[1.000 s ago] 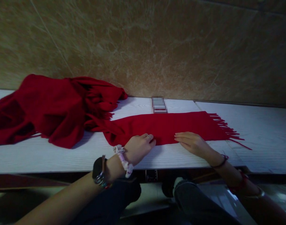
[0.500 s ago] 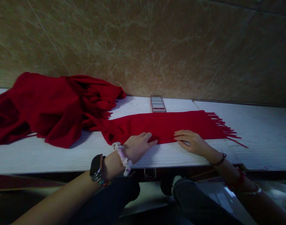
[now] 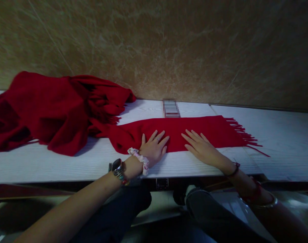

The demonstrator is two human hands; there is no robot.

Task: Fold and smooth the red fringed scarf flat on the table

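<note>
A red scarf (image 3: 176, 133) with a fringed right end lies in a flat, narrow strip on the white wood-grain tabletop (image 3: 93, 167). Its left part runs into a loose, rumpled heap of red cloth (image 3: 50, 108); whether both are one piece I cannot tell. My left hand (image 3: 154, 146) rests on the strip near its front edge, fingers spread. To its right, my right hand (image 3: 201, 146) also lies flat on the strip with fingers apart. Neither hand grips the cloth.
A small blurred-out card or label (image 3: 171, 108) lies behind the strip. A brown marbled wall (image 3: 154, 50) closes off the back of the tabletop. Below the front edge, my legs (image 3: 207, 209) show above the floor.
Both hands have gone from curled at the scarf's front edge to flat with spread fingers, reaching slightly further onto the cloth. The scarf's layout looks the same.
</note>
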